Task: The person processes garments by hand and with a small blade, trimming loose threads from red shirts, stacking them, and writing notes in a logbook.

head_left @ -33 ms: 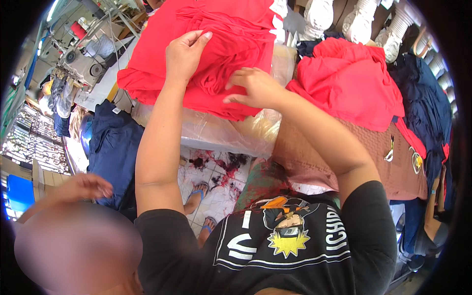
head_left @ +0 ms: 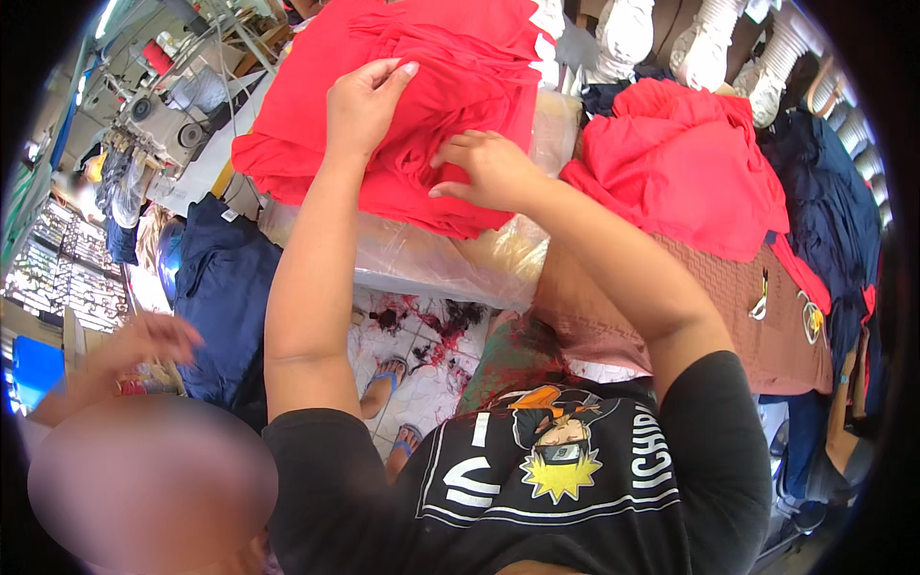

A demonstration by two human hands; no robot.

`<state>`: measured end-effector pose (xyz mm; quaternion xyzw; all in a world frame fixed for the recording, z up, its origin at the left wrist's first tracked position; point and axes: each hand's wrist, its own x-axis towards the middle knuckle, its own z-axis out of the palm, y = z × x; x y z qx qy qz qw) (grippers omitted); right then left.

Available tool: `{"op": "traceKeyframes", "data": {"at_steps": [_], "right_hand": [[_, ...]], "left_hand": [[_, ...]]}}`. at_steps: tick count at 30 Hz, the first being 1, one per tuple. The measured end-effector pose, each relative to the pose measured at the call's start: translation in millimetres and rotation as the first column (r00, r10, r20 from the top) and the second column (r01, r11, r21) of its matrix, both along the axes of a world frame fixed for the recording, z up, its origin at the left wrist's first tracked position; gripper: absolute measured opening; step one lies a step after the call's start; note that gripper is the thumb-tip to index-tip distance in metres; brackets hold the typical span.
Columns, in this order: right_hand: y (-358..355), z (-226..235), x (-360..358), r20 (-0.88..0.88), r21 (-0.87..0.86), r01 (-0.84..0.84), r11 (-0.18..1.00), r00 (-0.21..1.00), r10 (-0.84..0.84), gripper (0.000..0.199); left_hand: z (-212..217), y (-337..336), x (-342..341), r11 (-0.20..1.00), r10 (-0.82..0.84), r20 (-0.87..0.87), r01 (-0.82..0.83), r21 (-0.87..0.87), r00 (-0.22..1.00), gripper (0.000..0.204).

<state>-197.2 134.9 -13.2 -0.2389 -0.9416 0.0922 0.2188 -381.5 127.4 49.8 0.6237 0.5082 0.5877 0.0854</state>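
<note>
A heap of red cloth lies in loose folds on a plastic-wrapped bundle before me. Over its middle, my left hand is closed in a pinch, thumb and fingers close together. Whatever is between its fingertips is too small or hidden to make out. My right hand hovers by the right part of the heap, fingers apart and slightly bent, with nothing visible in them.
A second red cloth pile sits on a brown textured cover at right, beside dark blue cloth. Dark blue garments and a sewing machine are at left. Another person's hand is close on my left. Thread scraps litter the tiles.
My right hand has shifted slightly left over the red cloth. The other person's hand at left has moved a little left and up. My left hand stays nearly in place.
</note>
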Motion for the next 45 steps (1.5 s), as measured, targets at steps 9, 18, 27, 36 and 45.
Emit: {"op": "traceKeyframes", "data": {"at_steps": [9, 18, 27, 36, 45], "right_hand": [[41.9, 24.7, -22.4, -0.287, 0.01, 0.015, 1.0, 0.958, -0.012, 0.03], [60.6, 27.2, -22.0, -0.204, -0.075, 0.121, 0.99, 0.97, -0.134, 0.039], [59.6, 34.7, -29.6, -0.163, -0.06, 0.146, 0.987, 0.974, -0.154, 0.039], [19.2, 37.4, 22.5, -0.49, 0.093, 0.085, 0.992, 0.871, -0.029, 0.034], [26.2, 5.3, 54.8, 0.225, 0.126, 0.098, 0.987, 0.966, -0.125, 0.024]], "left_hand": [[13.9, -2.1, -12.1, 0.999, -0.034, -0.015, 0.034, 0.015, 0.999, 0.029], [-25.8, -37.1, 18.0, 0.984, 0.026, 0.154, -0.052, 0.17, 0.988, 0.016], [-105.0, -53.9, 54.4, 0.969, 0.118, -0.791, 0.105, 0.224, 0.6, 0.037], [-57.6, -5.3, 2.7, 0.997, -0.053, 0.016, 0.053, -0.055, 0.998, 0.023], [-39.9, -4.4, 5.5, 0.987, -0.042, 0.105, 0.057, -0.151, 0.994, 0.026]]}}
